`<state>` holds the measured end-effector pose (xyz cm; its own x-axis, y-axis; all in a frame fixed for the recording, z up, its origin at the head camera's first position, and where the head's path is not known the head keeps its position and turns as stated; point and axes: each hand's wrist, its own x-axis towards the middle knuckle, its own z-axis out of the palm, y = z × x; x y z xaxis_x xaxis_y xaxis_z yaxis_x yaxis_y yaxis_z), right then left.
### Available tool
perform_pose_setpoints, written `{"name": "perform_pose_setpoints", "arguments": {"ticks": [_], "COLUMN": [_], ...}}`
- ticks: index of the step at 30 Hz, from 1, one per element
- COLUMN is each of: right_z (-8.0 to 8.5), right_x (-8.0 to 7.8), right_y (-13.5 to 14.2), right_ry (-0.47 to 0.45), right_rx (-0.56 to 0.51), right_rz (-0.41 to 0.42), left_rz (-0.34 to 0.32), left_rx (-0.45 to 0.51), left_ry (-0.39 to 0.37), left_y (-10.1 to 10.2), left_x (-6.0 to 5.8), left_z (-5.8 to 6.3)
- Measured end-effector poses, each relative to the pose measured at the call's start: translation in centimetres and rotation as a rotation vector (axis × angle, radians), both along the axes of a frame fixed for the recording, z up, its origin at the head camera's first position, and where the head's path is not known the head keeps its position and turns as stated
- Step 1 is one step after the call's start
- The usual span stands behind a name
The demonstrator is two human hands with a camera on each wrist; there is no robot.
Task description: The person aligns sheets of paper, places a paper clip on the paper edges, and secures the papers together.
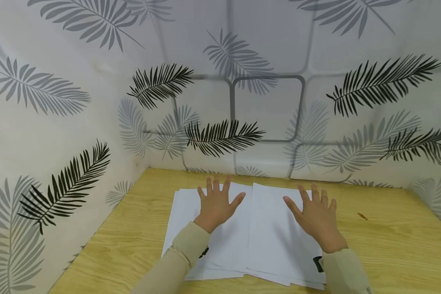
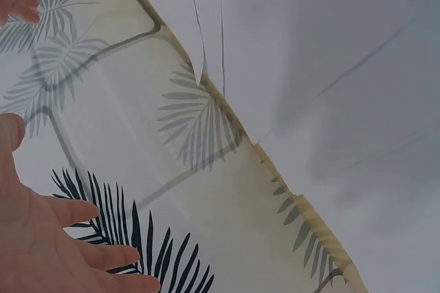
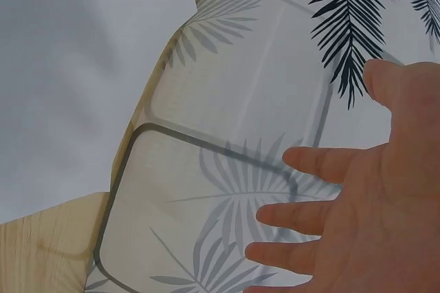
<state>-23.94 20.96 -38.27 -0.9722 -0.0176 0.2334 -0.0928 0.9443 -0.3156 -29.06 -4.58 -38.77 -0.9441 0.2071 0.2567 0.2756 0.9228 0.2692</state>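
Two overlapping stacks of white paper lie side by side on the wooden table. My left hand (image 1: 216, 207) hovers over the left paper stack (image 1: 231, 249), its fingers spread and thumb pointing right. Over the right paper stack (image 1: 272, 228) my right hand (image 1: 317, 216) is held the same way, thumb toward the left. Neither hand holds anything. In the left wrist view the left hand (image 2: 48, 245) shows extended fingers beside the sheets' edge. The right wrist view shows the right hand (image 3: 364, 197) with its fingers apart, away from the paper (image 3: 55, 87).
A small orange paper clip (image 1: 362, 216) lies on the wooden table (image 1: 397, 249), right of the right hand. Behind the table and along its left side hangs a pale covering (image 1: 268, 110) printed with grey and black leaves.
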Motion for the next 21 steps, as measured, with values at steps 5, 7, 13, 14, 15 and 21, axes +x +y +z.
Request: {"name": "perform_pose_setpoints", "arguments": {"ticks": [5, 7, 13, 14, 15, 21], "right_z": [0.1, 0.1, 0.0, 0.0, -0.1, -0.2], "right_x": [0.0, 0.1, 0.1, 0.1, 0.1, 0.0], "right_y": [0.2, 0.2, 0.3, 0.4, 0.4, 0.6], "right_ry": [-0.012, -0.025, -0.052, -0.053, -0.053, -0.049], "right_rx": [-0.007, -0.014, -0.051, -0.055, -0.060, -0.053], "right_rz": [-0.004, -0.008, -0.017, -0.017, -0.017, -0.026], "left_rz": [0.018, 0.024, 0.045, 0.049, 0.054, 0.073], "left_rx": [0.015, 0.018, 0.040, 0.045, 0.049, 0.065], "left_ry": [-0.010, -0.015, -0.026, -0.028, -0.027, -0.036], "left_y": [-0.5, -0.7, -1.3, -1.4, -1.5, -2.1], "left_x": [-0.2, -0.2, -0.3, -0.3, -0.3, -0.5], "left_z": [-0.1, -0.2, -0.2, -0.2, -0.2, -0.2]}}
